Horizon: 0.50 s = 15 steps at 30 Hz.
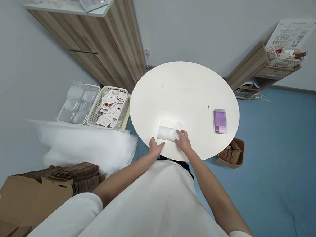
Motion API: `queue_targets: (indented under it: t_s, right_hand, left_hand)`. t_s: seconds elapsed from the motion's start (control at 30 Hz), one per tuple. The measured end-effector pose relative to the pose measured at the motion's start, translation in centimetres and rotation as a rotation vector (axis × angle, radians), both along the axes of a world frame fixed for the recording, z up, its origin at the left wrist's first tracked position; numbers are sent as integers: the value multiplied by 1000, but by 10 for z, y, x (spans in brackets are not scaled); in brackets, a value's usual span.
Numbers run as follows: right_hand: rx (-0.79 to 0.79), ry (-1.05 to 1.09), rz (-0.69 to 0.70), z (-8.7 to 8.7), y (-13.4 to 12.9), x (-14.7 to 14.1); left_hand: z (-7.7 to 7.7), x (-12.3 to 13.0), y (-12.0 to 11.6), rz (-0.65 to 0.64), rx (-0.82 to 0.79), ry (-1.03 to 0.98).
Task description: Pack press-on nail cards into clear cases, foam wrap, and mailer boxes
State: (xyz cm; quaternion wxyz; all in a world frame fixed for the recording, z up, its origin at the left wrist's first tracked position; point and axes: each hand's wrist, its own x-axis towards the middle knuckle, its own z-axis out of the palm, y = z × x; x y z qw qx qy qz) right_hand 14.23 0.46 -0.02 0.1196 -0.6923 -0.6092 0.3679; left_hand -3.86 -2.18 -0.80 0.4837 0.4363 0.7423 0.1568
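A small flat white packet, like folded thin paper or foam (165, 132), lies near the front edge of the round white table (181, 87). My right hand (183, 141) touches its right end, with the fingertips on the sheet. Just below the packet's left corner is my left hand (155, 147), its thumb and fingers apart at the table edge and nothing between them. A purple item, blurred by pixels (220, 121), rests on the table's right side.
Left of the table are a basket of printed cards (122, 112), a tray of clear plastic boxes (79, 104), white sheets (88, 142) and stacked flat cardboard (36, 196). An open carton of small brown boxes (238, 164) stands on the floor at right. Cabinets stand behind.
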Motion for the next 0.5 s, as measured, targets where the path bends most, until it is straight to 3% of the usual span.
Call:
queue_targets:
  t_s: [0.3,0.4,0.5]
  right_hand:
    - [-12,133,-29,-9,3,2]
    - [-10,142,-40,-10,2,2]
    - [-10,146,-39,-11,1,2]
  left_hand:
    - [-5,0,44,393,-24,-348]
    - [-2,2,48,322,-43,-433]
    - [3,2,47,180,-55,-332]
